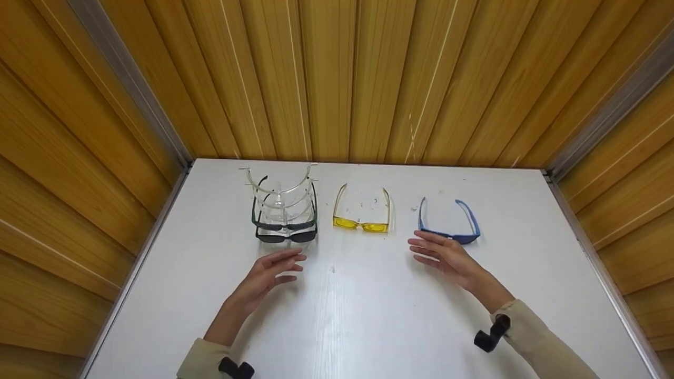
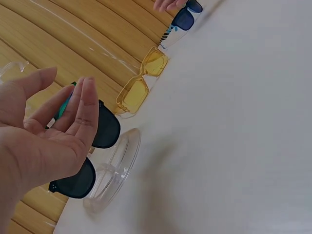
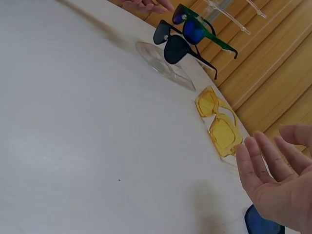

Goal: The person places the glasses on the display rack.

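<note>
My left hand point(image 1: 271, 273) hovers just in front of a clear display stand point(image 1: 279, 197), fingers loosely extended and holding nothing. Two pairs sit on that stand: black sunglasses point(image 1: 287, 238) on the lowest rung and dark green-framed sunglasses point(image 1: 284, 226) just above. Yellow glasses point(image 1: 360, 225) lie on the table between the hands, temples pointing back. My right hand point(image 1: 445, 258) is relaxed and holds nothing, close to the blue sunglasses point(image 1: 466, 238). It covers part of them in the right wrist view, and whether it touches them I cannot tell.
The white table point(image 1: 337, 316) ends at a wood-panelled back wall point(image 1: 326, 79). Panelled walls with metal edge strips stand left and right. Upper arms of the stand point(image 1: 279, 190) rise bare behind the two mounted pairs. A black wrist mount point(image 1: 492, 334) sticks out from the right sleeve.
</note>
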`<action>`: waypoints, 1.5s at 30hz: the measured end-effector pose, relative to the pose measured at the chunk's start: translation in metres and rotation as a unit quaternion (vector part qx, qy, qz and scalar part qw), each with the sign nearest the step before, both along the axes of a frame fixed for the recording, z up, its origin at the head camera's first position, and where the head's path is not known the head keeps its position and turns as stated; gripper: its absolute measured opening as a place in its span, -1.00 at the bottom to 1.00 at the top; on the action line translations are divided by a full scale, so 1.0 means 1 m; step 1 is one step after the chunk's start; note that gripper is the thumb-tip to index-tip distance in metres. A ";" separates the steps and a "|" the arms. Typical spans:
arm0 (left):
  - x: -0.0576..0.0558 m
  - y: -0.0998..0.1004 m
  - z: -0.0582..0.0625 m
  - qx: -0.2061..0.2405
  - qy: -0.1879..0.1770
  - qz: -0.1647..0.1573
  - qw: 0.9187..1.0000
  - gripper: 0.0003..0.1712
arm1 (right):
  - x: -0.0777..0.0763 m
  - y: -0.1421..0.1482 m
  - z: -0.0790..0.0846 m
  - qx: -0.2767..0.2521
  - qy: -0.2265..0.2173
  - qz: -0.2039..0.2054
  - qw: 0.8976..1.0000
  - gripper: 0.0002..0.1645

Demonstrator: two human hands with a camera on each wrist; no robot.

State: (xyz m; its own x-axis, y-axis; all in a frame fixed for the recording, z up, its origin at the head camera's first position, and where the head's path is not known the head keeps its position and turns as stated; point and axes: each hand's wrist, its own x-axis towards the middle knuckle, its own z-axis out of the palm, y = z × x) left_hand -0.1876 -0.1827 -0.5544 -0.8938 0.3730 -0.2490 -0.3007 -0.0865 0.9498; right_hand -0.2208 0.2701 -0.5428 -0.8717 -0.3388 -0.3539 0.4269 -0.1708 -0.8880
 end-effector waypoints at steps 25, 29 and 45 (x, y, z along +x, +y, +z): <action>-0.038 0.093 -0.036 0.078 -0.013 0.067 0.995 -0.31 | -0.002 0.000 -0.036 -0.033 -0.031 -0.017 0.999 -0.28; -0.048 0.106 -0.037 0.098 -0.038 0.075 0.992 -0.24 | -0.009 -0.016 -0.036 -0.032 -0.043 -0.023 0.998 -0.23; -0.080 0.135 -0.036 0.090 -0.020 0.132 0.987 -0.05 | -0.046 -0.061 -0.040 -0.058 -0.027 -0.069 0.996 -0.22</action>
State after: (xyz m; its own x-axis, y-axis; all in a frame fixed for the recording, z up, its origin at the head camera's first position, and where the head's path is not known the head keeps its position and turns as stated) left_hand -0.2677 -0.0479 -0.5900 -0.9565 0.1694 -0.2374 -0.2823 -0.3330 0.8997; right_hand -0.2669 0.2088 -0.5827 -0.8935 -0.2586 -0.3672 0.4391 -0.3316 -0.8350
